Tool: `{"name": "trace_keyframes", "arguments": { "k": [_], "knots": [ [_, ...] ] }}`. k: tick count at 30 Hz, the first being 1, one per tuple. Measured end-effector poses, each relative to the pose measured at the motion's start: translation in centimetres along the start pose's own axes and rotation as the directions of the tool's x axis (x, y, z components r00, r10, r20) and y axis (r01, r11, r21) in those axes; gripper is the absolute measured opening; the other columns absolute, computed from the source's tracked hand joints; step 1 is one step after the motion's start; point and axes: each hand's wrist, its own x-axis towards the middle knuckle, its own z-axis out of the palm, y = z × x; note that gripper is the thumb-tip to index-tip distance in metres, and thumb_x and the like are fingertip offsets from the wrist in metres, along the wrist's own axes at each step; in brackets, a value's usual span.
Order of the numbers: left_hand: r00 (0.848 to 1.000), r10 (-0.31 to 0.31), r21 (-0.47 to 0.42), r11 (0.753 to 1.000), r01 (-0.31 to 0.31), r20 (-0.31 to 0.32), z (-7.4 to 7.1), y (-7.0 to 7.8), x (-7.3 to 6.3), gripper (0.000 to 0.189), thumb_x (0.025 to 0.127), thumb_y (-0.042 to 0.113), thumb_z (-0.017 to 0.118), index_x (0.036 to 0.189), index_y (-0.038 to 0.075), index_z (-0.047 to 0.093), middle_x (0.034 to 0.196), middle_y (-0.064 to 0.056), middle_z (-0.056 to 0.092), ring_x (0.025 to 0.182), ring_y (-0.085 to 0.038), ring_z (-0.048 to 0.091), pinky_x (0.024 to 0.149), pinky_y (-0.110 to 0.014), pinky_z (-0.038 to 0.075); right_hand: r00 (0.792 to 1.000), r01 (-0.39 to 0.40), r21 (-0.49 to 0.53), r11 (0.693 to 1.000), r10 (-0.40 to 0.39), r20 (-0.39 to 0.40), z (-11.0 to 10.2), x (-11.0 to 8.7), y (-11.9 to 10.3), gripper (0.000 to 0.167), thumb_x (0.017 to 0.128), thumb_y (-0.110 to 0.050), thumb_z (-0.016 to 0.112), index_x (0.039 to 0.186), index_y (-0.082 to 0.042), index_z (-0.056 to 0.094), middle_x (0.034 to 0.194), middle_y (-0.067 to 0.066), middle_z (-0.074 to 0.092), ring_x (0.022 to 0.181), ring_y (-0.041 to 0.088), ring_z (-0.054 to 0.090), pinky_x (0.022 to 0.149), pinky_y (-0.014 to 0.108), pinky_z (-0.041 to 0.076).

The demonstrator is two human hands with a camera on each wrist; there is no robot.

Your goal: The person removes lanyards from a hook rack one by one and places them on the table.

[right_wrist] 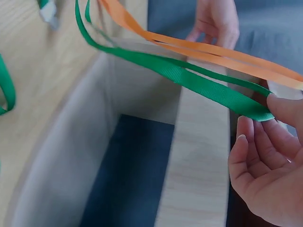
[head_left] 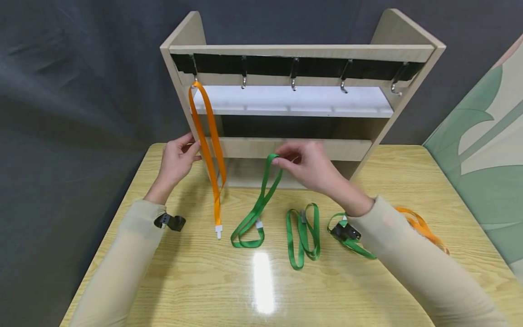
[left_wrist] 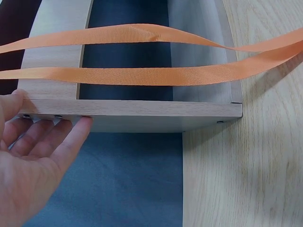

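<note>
My right hand [head_left: 308, 165] pinches the top of a green lanyard [head_left: 261, 200] between thumb and fingers, in front of the wooden hook rack [head_left: 286, 147]. The lanyard's lower loop and white clip trail down to the table. In the right wrist view, the green strap [right_wrist: 180, 75] stretches away from the fingertips. My left hand [head_left: 177, 156] grips the rack's left side panel, with the thumb at the front edge and the fingers along the outer face [left_wrist: 156, 124]. Beside it, an orange lanyard [head_left: 214, 154] hangs from the leftmost hook, its white clip low down.
Several metal hooks [head_left: 293, 86] line the black strip to the right of the orange lanyard. On the table [head_left: 196, 281] lie a folded green lanyard [head_left: 302, 236], another green lanyard [head_left: 359, 249] partly behind my right wrist, and an orange lanyard [head_left: 422, 229] beyond the right sleeve.
</note>
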Motion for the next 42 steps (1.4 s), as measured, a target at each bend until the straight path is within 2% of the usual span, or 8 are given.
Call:
{"name": "trace_keyframes", "arguments": {
  "k": [2,4,15,22,28,35,42],
  "knots": [
    [1.000,0.002,-0.004,1.000,-0.002,-0.004,0.0,-1.0,0.3,0.037,0.098,0.011,0.055,0.134,0.003,0.055,0.119,-0.018,0.061,0.102,-0.026,0.062,0.075,-0.039,0.055,1.000,-0.015,0.000,1.000,0.015,0.027,0.6,-0.2,0.3,0.015,0.090,-0.016,0.069,0.100,-0.006,0.072,0.088,-0.001,0.068,0.077,0.011,0.062,0.067,0.029,0.054],
    [1.000,0.002,-0.009,1.000,-0.002,-0.005,0.0,-1.3,0.4,0.037,0.098,0.013,0.056,0.134,0.005,0.056,0.119,-0.017,0.061,0.102,-0.025,0.062,0.075,-0.038,0.056,0.998,-0.027,-0.001,1.000,0.027,0.052,1.2,-0.3,0.5,0.016,0.091,-0.017,0.068,0.101,-0.006,0.072,0.088,-0.002,0.068,0.077,0.011,0.061,0.067,0.029,0.054],
    [1.000,0.006,0.006,1.000,-0.006,-0.009,-0.1,-1.5,0.5,0.035,0.098,0.015,0.056,0.132,0.006,0.058,0.116,-0.016,0.063,0.099,-0.024,0.063,0.075,-0.039,0.056,0.990,0.037,-0.015,0.999,-0.034,0.138,4.9,-1.5,1.2,0.009,0.090,-0.016,0.069,0.093,-0.009,0.074,0.078,-0.007,0.065,0.068,0.008,0.057,0.055,0.026,0.050],
    [1.000,-0.005,0.002,1.000,0.005,-0.008,-0.1,-1.3,0.4,0.036,0.098,0.016,0.056,0.133,0.006,0.058,0.117,-0.015,0.062,0.099,-0.023,0.062,0.075,-0.038,0.056,0.964,0.034,-0.032,0.999,-0.025,0.263,7.0,-2.9,1.7,0.007,0.089,-0.016,0.070,0.092,-0.010,0.073,0.078,-0.009,0.064,0.067,0.005,0.058,0.052,0.022,0.050],
    [1.000,-0.005,-0.003,1.000,0.005,-0.008,-0.1,-1.3,0.4,0.037,0.098,0.016,0.056,0.133,0.006,0.057,0.118,-0.015,0.062,0.101,-0.023,0.062,0.075,-0.039,0.056,0.954,0.028,-0.027,0.999,-0.019,0.300,8.0,-3.6,2.1,0.006,0.089,-0.017,0.071,0.092,-0.012,0.072,0.076,-0.011,0.063,0.065,0.005,0.058,0.050,0.021,0.049],
    [1.000,-0.003,-0.005,1.000,0.003,-0.007,-0.1,-1.3,0.5,0.036,0.098,0.016,0.056,0.133,0.007,0.057,0.117,-0.015,0.062,0.101,-0.024,0.062,0.075,-0.039,0.056,0.927,-0.042,-0.002,0.999,0.040,0.374,9.3,-4.3,2.8,0.011,0.090,-0.017,0.069,0.096,-0.009,0.072,0.079,0.000,0.067,0.067,0.011,0.059,0.052,0.023,0.050],
    [1.000,-0.004,-0.004,1.000,0.004,-0.008,0.0,-1.0,0.3,0.037,0.098,0.015,0.056,0.134,0.005,0.056,0.119,-0.015,0.062,0.099,-0.024,0.062,0.074,-0.038,0.056,0.910,-0.044,-0.029,0.999,0.052,0.410,11.1,-5.0,3.9,0.008,0.089,-0.018,0.070,0.092,-0.011,0.073,0.077,-0.004,0.067,0.062,0.006,0.058,0.054,0.021,0.050]
  ]
}}
